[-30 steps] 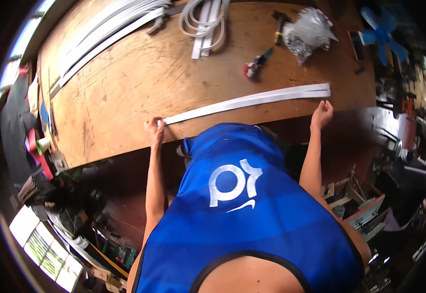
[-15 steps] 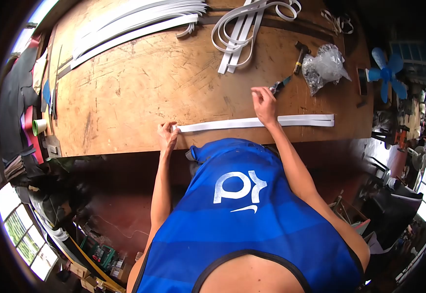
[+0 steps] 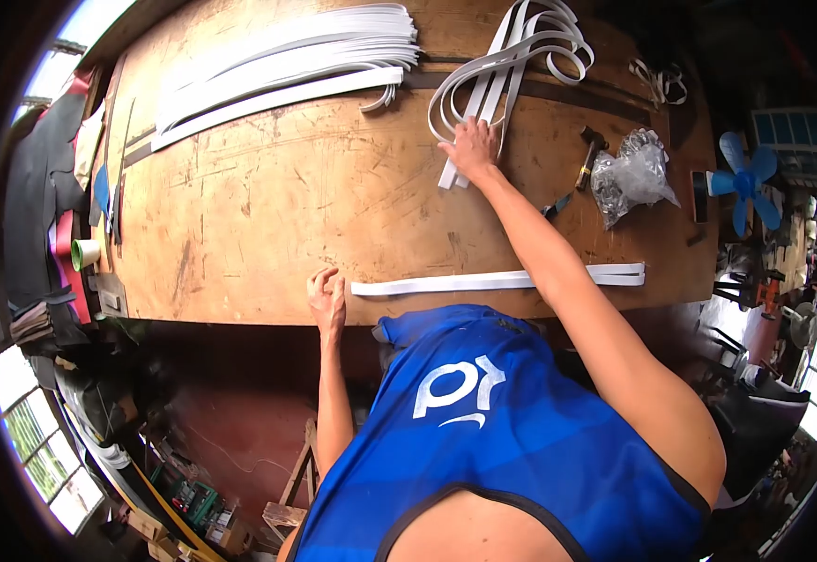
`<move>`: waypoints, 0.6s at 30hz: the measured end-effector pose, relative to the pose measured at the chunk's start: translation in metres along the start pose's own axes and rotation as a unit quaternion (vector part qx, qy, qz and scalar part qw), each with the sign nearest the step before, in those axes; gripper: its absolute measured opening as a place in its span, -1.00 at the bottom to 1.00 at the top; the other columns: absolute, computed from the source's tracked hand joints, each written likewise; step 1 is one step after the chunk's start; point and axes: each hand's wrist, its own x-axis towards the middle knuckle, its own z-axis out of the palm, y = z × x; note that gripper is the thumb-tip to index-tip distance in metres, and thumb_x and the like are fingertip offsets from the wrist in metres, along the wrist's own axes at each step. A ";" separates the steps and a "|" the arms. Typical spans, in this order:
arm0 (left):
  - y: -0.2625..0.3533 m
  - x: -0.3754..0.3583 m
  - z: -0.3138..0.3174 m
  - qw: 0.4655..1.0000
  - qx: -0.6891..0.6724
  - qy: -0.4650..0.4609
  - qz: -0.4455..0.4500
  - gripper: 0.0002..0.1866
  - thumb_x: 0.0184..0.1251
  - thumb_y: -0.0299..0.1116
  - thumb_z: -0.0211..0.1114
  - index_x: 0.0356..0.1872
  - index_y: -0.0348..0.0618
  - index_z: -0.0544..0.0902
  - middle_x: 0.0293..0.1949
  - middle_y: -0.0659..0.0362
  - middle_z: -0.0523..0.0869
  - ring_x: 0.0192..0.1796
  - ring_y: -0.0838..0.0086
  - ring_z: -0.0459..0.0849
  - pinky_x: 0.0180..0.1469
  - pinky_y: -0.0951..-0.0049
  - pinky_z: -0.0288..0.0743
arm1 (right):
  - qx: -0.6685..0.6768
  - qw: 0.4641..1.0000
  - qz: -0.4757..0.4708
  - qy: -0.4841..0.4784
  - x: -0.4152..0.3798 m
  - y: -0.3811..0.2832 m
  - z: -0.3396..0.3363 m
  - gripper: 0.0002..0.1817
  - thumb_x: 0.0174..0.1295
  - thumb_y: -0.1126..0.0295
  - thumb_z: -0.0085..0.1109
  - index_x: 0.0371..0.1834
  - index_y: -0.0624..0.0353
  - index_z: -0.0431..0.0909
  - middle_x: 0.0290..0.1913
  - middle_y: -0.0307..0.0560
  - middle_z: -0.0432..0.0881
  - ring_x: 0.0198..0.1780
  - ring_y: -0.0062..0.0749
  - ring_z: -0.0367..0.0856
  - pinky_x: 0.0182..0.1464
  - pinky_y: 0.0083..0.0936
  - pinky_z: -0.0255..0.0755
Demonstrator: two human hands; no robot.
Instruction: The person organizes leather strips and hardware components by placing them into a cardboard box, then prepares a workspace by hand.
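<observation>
A long white strip [image 3: 446, 282] lies flat along the near edge of the wooden workbench [image 3: 268, 206]. My left hand [image 3: 327, 294] rests at the bench edge just left of the strip's end, fingers loosely curled, holding nothing. My right arm reaches far across the bench, and my right hand [image 3: 471, 148] lies on the lower ends of a looped bundle of white strips [image 3: 512, 56]; whether the fingers grip them is unclear.
A stack of long white strips [image 3: 277, 66] runs along the far left of the bench. A hammer [image 3: 588, 150], a clear plastic bag [image 3: 635, 175] and a small hand tool [image 3: 557, 204] lie at the right. A blue fan [image 3: 746, 183] stands beyond the right edge.
My right hand left the strip near the edge and reached forward onto the looped bundle. My left hand let go of the strip's end and now sits beside it.
</observation>
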 end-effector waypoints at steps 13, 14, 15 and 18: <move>0.128 0.080 0.070 0.953 -0.269 -0.135 -0.042 -0.61 0.34 -0.23 0.18 0.07 -0.27 0.49 -0.11 0.10 0.63 -0.09 0.45 0.60 -0.09 0.47 0.51 | 0.631 0.743 0.177 -0.134 -0.017 -0.069 -0.009 -0.67 -0.03 0.33 0.34 -0.26 0.31 0.55 -0.34 -0.07 0.65 -0.38 -0.43 0.62 -0.32 -0.51 0.49; 0.138 0.087 0.078 0.938 -0.298 -0.166 -0.066 -0.62 0.35 -0.23 0.18 0.06 -0.29 0.50 -0.16 0.12 0.64 -0.14 0.48 0.61 -0.13 0.49 0.52 | 0.711 0.657 0.191 -0.165 -0.022 -0.072 -0.013 -0.71 0.00 0.36 0.31 -0.26 0.32 0.55 -0.35 -0.09 0.65 -0.38 -0.45 0.62 -0.33 -0.52 0.50; 0.142 0.092 0.083 0.920 -0.327 -0.197 -0.090 -0.63 0.35 -0.24 0.18 0.05 -0.30 0.50 -0.20 0.13 0.65 -0.18 0.51 0.61 -0.16 0.52 0.53 | 0.742 0.613 0.196 -0.189 -0.027 -0.076 -0.031 -0.81 0.09 0.45 0.25 -0.26 0.27 0.54 -0.35 -0.16 0.62 -0.42 -0.55 0.58 -0.34 -0.58 0.49; 0.142 0.101 0.090 0.894 -0.331 -0.285 -0.099 -0.61 0.34 -0.20 0.18 0.07 -0.23 0.48 -0.18 0.16 0.65 -0.24 0.56 0.63 -0.21 0.57 0.51 | 0.732 0.623 0.185 -0.207 -0.034 -0.074 -0.044 -0.77 0.04 0.43 0.25 -0.26 0.31 0.55 -0.34 -0.13 0.62 -0.39 -0.49 0.59 -0.35 -0.56 0.48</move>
